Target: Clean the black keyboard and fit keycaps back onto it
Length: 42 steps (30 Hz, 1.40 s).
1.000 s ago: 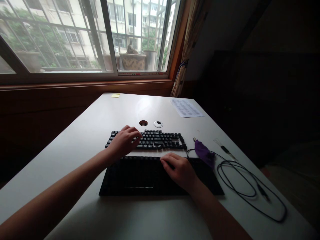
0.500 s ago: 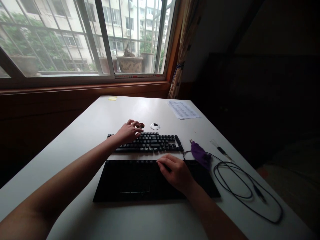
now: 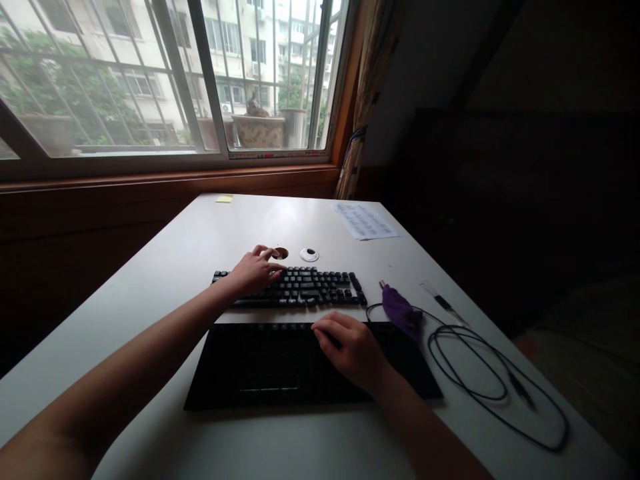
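Black keycaps (image 3: pixel 310 287) lie grouped in rows on the white desk, laid out like a keyboard. Over their left part reaches my left hand (image 3: pixel 254 270), its fingers stretched out and apart, with the fingertips close to the back rows. In front of the keycaps lies a black keyboard base (image 3: pixel 250 367), with a few caps along its far edge. My right hand (image 3: pixel 350 343) rests at that far edge, right of those caps. Its fingers are curled and pressed together; anything between them is hidden.
Right of the base are a purple cloth (image 3: pixel 400 310), a coiled black cable (image 3: pixel 500 398) and a wire keycap puller (image 3: pixel 444 303). Farther back lie a round cover (image 3: pixel 309 255) beside a desk hole (image 3: pixel 281 254), printed sheets (image 3: pixel 367 221) and a yellow note (image 3: pixel 224 199).
My left hand has moved from the keycaps' middle rows toward the back rows, its fingers spreading, then lowered slightly. My right hand stays at the base's far edge. The view shifted a little.
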Available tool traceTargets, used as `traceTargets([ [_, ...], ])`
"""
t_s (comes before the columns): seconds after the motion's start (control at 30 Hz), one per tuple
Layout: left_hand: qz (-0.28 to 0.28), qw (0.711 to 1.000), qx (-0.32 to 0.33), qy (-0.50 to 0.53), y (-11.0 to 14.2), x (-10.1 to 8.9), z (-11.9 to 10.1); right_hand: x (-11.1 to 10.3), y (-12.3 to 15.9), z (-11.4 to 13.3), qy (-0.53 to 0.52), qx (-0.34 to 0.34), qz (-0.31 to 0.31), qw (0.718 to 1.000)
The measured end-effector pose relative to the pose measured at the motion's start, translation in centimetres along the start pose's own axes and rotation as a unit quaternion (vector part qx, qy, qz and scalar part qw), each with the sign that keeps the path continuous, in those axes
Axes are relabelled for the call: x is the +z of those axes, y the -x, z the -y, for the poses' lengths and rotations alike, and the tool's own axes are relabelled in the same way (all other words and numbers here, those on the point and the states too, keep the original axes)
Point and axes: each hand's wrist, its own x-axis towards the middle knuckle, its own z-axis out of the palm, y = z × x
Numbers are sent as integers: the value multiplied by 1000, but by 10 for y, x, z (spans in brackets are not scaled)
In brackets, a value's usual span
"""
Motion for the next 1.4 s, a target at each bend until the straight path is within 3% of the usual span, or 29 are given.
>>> traceTargets([
  [0.4, 3, 998, 5, -58, 0, -4, -3, 0, 1, 0, -8, 0, 8, 1000],
  [0.8, -3, 1000, -16, -27, 0, -5, 11, -1, 2, -2, -6, -5, 3, 1000],
  [1.4, 30, 998, -38, 46, -40, -1, 12, -2, 2, -2, -7, -4, 4, 1000],
])
